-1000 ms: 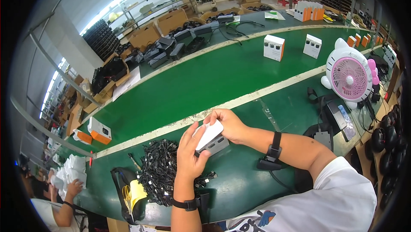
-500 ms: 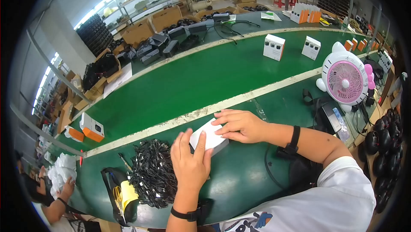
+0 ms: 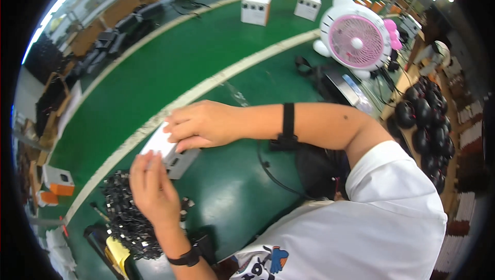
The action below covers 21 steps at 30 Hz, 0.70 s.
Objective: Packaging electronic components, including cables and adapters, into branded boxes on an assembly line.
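Observation:
A small white box [image 3: 159, 142] is between my two hands near the belt's pale edge strip. A grey part with dark marks [image 3: 181, 163] shows beside it, under my right hand; I cannot tell whether it belongs to the same box. My right hand [image 3: 206, 124] grips the far end with bent fingers and thumb. At the near end, the fingers of my left hand [image 3: 153, 189] press against the box. Just below my left hand lies a heap of black cables [image 3: 126, 218] with pale tags.
White boxes [image 3: 256, 10] stand on the green belt [image 3: 206, 48]. A pink and white fan [image 3: 356, 40] is at the right, near a phone-like slab [image 3: 344, 89]. Yellow cloth [image 3: 117, 251] lies lower left. Black rounded objects [image 3: 423, 120] fill a right-hand rack.
The view has swung to the right, so the bench items sit further left. Both hands stay at the white box, which now appears tilted with more of the grey part showing.

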{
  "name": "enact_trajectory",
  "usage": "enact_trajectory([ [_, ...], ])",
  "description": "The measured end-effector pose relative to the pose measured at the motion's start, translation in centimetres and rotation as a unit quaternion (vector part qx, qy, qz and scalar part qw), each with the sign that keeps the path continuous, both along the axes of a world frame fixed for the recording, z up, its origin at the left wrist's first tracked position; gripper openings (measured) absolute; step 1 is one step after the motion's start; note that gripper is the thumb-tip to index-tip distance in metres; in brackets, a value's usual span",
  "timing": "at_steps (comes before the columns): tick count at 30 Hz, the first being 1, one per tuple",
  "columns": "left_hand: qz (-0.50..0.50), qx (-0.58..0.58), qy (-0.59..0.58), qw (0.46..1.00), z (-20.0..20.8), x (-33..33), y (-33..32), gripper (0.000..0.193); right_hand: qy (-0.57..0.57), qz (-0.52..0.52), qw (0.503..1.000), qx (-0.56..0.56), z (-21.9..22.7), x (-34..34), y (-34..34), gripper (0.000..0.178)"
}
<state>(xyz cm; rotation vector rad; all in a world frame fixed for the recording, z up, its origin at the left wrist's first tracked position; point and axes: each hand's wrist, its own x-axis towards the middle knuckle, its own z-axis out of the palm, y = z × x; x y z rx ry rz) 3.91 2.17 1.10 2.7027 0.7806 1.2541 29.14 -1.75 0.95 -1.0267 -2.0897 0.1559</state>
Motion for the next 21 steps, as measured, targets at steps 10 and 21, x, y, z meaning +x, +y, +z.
enact_trajectory([
  [10,0.054,0.011,-0.010,0.998,-1.4,-0.7,-1.0,0.024,-0.098,0.001,0.992,0.074,-0.1,0.0,-1.1,0.030],
  [21,0.039,0.000,-0.028,0.999,-2.2,-1.0,-0.7,0.032,0.080,0.016,0.983,-0.167,16.7,1.1,-2.8,0.029],
])
